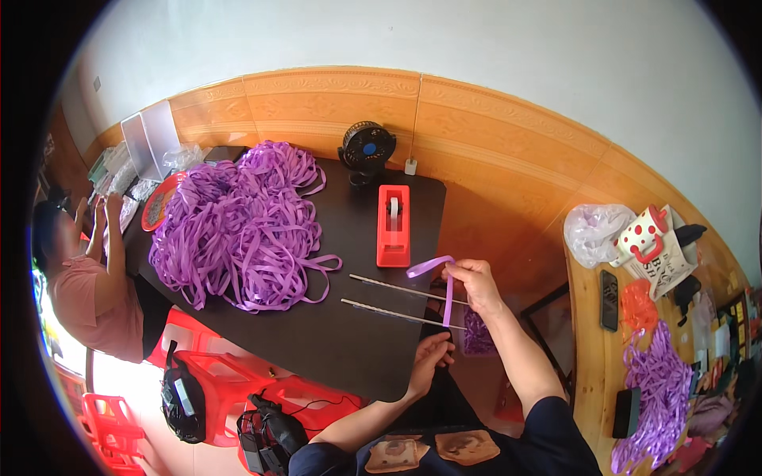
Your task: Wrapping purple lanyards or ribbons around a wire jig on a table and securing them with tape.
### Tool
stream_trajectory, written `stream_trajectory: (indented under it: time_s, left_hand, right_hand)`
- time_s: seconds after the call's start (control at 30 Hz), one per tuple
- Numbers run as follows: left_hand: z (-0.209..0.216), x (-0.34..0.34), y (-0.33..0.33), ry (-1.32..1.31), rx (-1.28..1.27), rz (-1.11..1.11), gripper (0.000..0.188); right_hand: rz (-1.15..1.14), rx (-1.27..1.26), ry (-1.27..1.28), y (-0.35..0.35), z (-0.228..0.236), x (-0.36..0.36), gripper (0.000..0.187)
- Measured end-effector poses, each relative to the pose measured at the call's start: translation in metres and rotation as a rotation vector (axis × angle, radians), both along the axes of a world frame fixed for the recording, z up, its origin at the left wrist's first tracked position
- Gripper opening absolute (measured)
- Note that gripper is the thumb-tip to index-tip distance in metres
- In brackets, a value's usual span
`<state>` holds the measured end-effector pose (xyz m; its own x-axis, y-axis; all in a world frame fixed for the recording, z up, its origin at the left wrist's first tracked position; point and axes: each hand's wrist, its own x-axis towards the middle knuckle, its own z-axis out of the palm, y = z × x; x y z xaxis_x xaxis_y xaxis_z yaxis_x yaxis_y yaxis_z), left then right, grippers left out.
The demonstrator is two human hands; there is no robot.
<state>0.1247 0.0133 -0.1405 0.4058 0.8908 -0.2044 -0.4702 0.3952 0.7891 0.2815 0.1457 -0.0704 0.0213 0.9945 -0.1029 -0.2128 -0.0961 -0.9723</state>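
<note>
Between the thumb and fingers of my right hand [474, 285] is a purple ribbon [429, 265]. One part of it curves left over the table, and another hangs down across two thin metal rods [397, 314]. The rods lie side by side, with their right ends sticking out past the table edge. Whether the ribbon is looped around a rod, I cannot tell. My left hand [431, 361] is below the lower rod at the table edge, fingers loosely bent and apart, with nothing visible in them. A red tape dispenser [394, 226] stands beyond the rods.
A big heap of purple ribbon [238, 230] covers the dark table's [349, 349] left part. Behind stands a small black fan [367, 151]. Red stools [214, 373] are in front. At right, a wooden table [583, 317] holds a phone [609, 300], bags and more ribbon. Another person [95, 293] works at left.
</note>
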Motion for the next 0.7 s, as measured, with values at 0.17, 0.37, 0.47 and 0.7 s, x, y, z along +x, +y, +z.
stream_trajectory:
  time_s: [0.17,0.37,0.47,0.7]
  left_hand:
    - [0.004,0.013,0.020,0.036,0.113,0.122,0.030]
    - [0.012,0.036,0.039,0.062,0.274,0.380,0.030]
    - [0.006,0.043,0.046,0.321,0.510,0.555,0.035]
    - [0.005,0.037,0.049,0.270,0.441,0.361,0.023]
  right_hand:
    - [-0.055,-0.080,0.062,-0.004,-0.007,-0.002,0.012]
    - [-0.084,-0.151,0.151,-0.010,-0.019,0.000,0.012]
    - [-0.060,-0.194,0.260,-0.020,-0.052,0.005,0.014]
    - [-0.057,-0.477,0.498,-0.081,-0.085,-0.017,0.016]
